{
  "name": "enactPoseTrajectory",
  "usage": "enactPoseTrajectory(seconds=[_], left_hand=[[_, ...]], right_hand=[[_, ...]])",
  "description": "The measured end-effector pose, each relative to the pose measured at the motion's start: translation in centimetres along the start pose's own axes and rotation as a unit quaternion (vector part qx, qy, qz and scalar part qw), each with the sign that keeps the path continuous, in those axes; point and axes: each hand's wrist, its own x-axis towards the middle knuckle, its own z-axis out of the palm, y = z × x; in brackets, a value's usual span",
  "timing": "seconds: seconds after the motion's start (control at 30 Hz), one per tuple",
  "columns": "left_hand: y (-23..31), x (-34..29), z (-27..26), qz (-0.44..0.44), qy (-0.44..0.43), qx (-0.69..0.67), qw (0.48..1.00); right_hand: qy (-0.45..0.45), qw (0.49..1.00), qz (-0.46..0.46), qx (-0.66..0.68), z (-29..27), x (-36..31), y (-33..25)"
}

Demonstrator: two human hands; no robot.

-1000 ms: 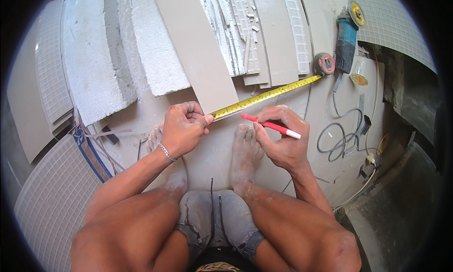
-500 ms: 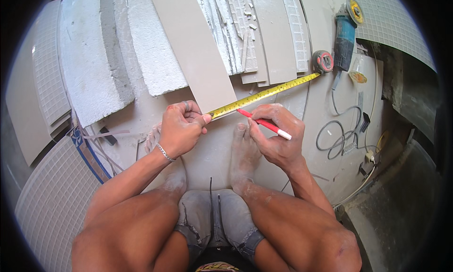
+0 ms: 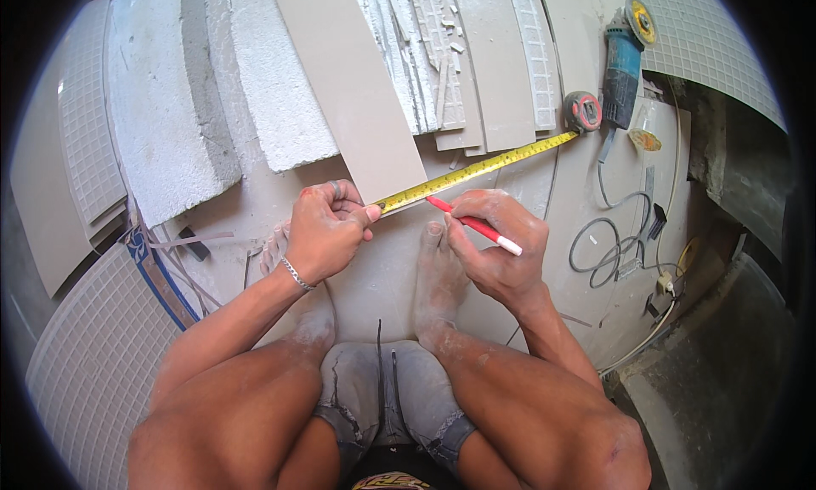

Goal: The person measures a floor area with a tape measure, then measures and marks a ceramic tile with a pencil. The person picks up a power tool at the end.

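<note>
A long beige tile strip (image 3: pixel 348 82) lies with its near end between my hands. Across that end stretches the yellow blade of a tape measure (image 3: pixel 493 164), running up right to its red and grey case on the floor. My left hand (image 3: pixel 327 235) is closed, pinching the blade's end between thumb and fingers at the tile's left corner. In my right hand (image 3: pixel 501 239) is a red marker pen (image 3: pixel 484 229) with a white end, its tip at the blade's edge near the tile's right corner.
White foam blocks (image 3: pixel 280 90) and more tile strips (image 3: pixel 501 73) lie beyond my hands. A blue angle grinder (image 3: pixel 622 69) rests at the far right, its grey cable (image 3: pixel 595 252) looped below. Ribbed tiles (image 3: pixel 93 371) stand at the left. My bare feet (image 3: pixel 438 277) are close to the tile.
Almost nothing differs. The marker pen in my right hand has tilted very slightly; my left hand, the tape and the tile stay where they were.
</note>
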Motion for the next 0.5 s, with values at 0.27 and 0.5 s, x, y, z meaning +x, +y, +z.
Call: enactPoseTrajectory(seconds=[0.27,0.5], left_hand=[[-0.3,0.1,0.0,0.007,-0.003,-0.014,1.0],[-0.4,0.0,-0.2,0.003,-0.008,-0.001,1.0]], right_hand=[[-0.006,1.0,-0.015,-0.017,0.2,0.4,-0.7],[-0.023,0.99,0.131,0.042,-2.8,0.3,-1.3]])
